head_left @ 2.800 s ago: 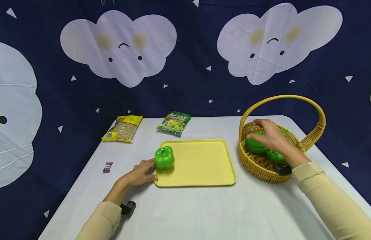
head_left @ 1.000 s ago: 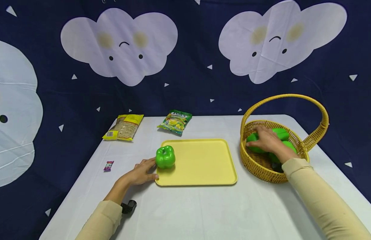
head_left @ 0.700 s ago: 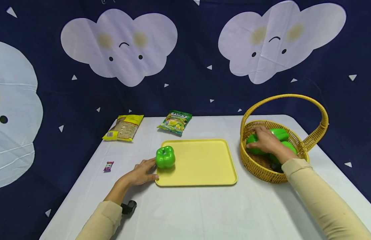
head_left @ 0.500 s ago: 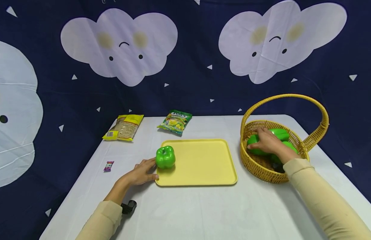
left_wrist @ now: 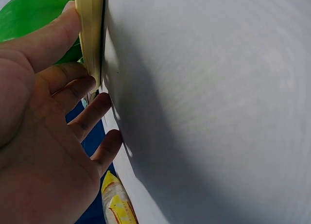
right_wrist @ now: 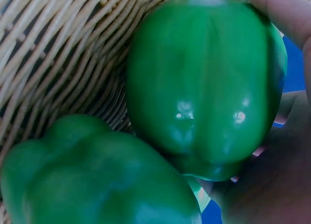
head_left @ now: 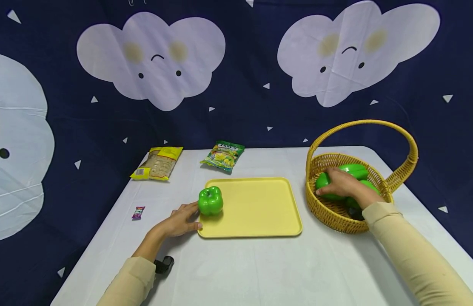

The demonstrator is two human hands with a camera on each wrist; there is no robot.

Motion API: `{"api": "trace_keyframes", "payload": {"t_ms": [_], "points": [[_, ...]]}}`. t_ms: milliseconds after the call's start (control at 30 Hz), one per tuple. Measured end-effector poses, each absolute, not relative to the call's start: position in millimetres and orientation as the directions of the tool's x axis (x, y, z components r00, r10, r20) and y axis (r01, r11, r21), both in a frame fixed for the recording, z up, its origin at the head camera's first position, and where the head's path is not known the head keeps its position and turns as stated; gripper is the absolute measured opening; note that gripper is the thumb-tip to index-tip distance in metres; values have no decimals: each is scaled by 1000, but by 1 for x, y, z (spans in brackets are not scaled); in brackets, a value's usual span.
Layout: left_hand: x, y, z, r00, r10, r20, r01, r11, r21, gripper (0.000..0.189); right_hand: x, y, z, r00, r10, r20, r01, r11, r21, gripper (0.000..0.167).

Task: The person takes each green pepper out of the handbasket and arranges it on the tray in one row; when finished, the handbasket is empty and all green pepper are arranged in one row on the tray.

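In the head view my right hand point(head_left: 341, 183) is down inside the wicker basket point(head_left: 320, 211). Its thumb and fingers curl round a green bell pepper point(right_wrist: 204, 88), which fills much of the right wrist view. A second green bell pepper point(right_wrist: 102, 175) lies beside it, and another long green one point(head_left: 354, 171) sits behind my hand. My left hand point(head_left: 180, 219) rests at the left edge of the yellow tray point(head_left: 255, 208), thumb touching the rim point(left_wrist: 90, 34) and fingers loosely spread. On the tray's left side stands one green bell pepper point(head_left: 210, 201), close to my left fingertips.
A yellow bag of dry food point(head_left: 158, 163) and a green snack packet point(head_left: 223, 156) lie at the table's back. A small purple wrapped candy point(head_left: 138, 213) is at the left. The basket's tall handle point(head_left: 363, 122) arches above my right hand.
My right hand has gone from hovering over the basket with spread fingers down onto the left bell pepper, its fingers now curled round it. The left hand and tray stay put.
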State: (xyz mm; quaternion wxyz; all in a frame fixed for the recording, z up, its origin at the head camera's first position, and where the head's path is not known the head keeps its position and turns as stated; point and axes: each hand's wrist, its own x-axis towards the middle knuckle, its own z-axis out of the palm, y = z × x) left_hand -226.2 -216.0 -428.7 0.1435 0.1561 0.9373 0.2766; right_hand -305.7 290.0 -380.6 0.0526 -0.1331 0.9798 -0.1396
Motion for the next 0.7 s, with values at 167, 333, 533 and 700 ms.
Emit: {"api": "trace_keyframes", "payload": {"t_ms": [167, 333, 533, 700], "points": [[-226, -216, -429, -910, 375, -179, 219, 798, 562, 74, -305, 290, -380, -958, -280, -62, -250, 922, -296, 89], [-227, -216, -429, -908, 381, -173, 229, 798, 557, 74, -303, 292, -376, -961, -274, -42, -249, 918, -309, 88], [-227, -216, -430, -910, 376, -177, 222, 800, 558, 74, -300, 294, -363, -964, -268, 0, -252, 906, -339, 89], [-226, -216, -429, -910, 377, -175, 223, 799, 559, 75, -294, 297, -353, -969, -244, 22, -234, 896, -377, 88]]}}
